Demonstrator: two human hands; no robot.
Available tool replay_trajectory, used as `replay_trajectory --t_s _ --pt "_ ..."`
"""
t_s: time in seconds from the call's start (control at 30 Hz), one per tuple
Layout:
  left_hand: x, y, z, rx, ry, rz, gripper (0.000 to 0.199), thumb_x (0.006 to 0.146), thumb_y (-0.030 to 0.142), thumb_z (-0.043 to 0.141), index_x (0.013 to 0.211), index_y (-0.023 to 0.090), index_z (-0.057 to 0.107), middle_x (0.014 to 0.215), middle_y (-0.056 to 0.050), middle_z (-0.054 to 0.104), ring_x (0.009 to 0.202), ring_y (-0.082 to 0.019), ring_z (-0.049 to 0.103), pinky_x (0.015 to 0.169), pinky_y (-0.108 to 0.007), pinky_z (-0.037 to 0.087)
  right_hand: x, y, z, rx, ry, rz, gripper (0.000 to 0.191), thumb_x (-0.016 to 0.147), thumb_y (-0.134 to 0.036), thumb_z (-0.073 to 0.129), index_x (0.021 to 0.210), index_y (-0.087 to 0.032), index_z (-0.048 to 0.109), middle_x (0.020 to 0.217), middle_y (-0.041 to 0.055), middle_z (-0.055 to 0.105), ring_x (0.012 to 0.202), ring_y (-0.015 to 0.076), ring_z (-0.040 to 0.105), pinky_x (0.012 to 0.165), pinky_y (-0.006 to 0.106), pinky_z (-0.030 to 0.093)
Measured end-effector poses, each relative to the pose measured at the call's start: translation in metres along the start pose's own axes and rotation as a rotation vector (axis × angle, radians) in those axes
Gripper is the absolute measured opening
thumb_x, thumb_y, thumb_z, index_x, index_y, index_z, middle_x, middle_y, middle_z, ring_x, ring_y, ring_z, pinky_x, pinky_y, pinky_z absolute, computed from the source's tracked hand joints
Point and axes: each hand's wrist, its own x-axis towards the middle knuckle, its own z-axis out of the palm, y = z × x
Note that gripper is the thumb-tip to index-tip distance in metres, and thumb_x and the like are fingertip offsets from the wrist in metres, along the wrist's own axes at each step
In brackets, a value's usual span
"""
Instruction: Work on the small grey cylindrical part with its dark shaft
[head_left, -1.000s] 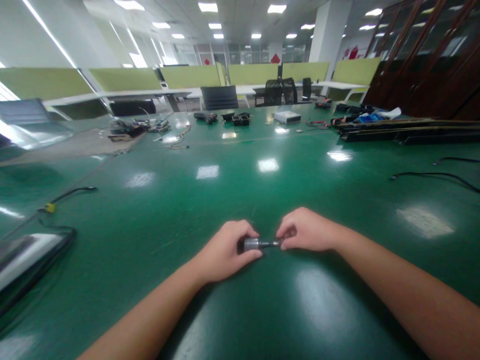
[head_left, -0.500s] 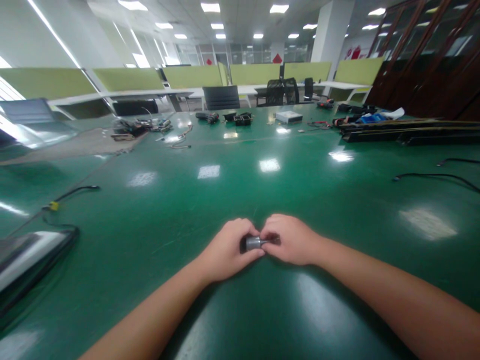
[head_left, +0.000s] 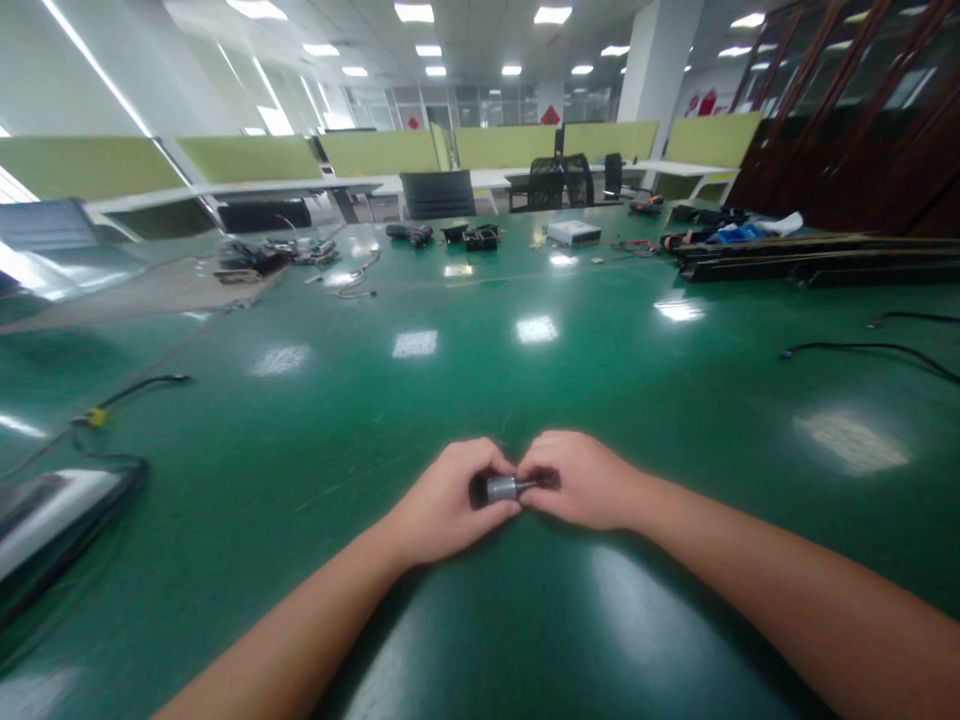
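Near the front middle of the glossy green table point(head_left: 465, 400), a small grey metal cylinder point(head_left: 501, 488) lies sideways between my hands. My left hand point(head_left: 454, 500) is curled round its dark left end, with the thumb on the near side and the fingers on the far side. My right hand point(head_left: 581, 480) pinches the thin shaft at the cylinder's right end. The fingertips of both hands nearly meet. What lies inside my right palm is dark and too small to tell.
A dark-edged device point(head_left: 60, 520) and a cable point(head_left: 142, 385) lie at left. Black cables point(head_left: 870, 348) are at right. Long black strips point(head_left: 810, 262), a white box point(head_left: 574, 232), black parts point(head_left: 480, 237) and piled parts point(head_left: 255, 257) stand along the far side.
My left hand has shifted slightly left with the cylinder, and a little more of the thin shaft shows. The whole view has moved slightly.
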Motion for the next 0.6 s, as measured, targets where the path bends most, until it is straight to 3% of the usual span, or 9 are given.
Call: replay_trajectory --t_s 0.4,0.6 --pt "-0.002 0.003 -0.003 -0.012 -0.016 0.000 0.020 0.082 0.026 0.072 0.099 0.021 0.062 0.097 -0.003 0.065 0.090 -0.021 0.061 0.084 -0.034 0.046 -0.003 -0.003 -0.006 0.011 0.001 0.013 0.008 0.081 -0.022 0.071 0.088 -0.018 0.073 0.081 0.0018 0.068 0.075 0.0146 0.059 0.070 0.026 0.042" --pt "-0.005 0.000 -0.005 -0.009 -0.017 -0.005 0.021 0.082 0.026 0.073 0.100 0.021 0.062 0.099 -0.004 0.066 0.093 -0.022 0.062 0.085 -0.035 0.047 -0.005 -0.002 -0.015 0.009 -0.060 0.066 0.007 0.078 -0.021 0.071 0.085 -0.018 0.073 0.078 0.0008 0.068 0.070 0.0128 0.058 0.066 0.025 0.041"
